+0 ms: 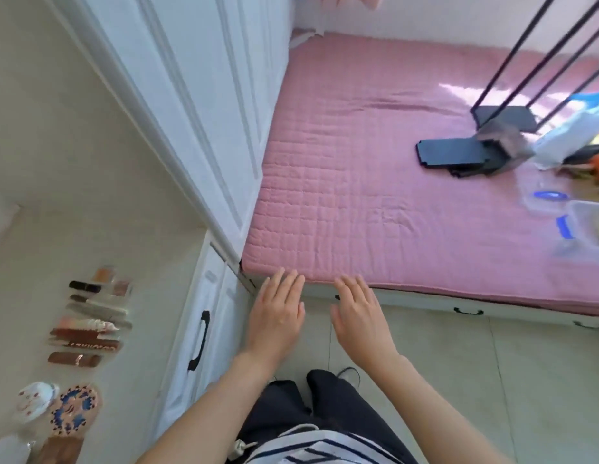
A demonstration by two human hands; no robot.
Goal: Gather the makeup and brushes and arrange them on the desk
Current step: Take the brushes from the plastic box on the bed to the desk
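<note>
On the pale desk at the left lies a row of several makeup sticks and brushes, side by side. Below them sit a round white compact and a patterned round hairbrush. My left hand and my right hand hover side by side, fingers straight, palms down, over the floor in front of the bed's edge. Neither hand holds anything.
A pink quilted bed fills the middle. On its right side stand a black folded stand, a plastic bag and a clear container with blue clips. A white wardrobe and drawers with a black handle separate desk from bed.
</note>
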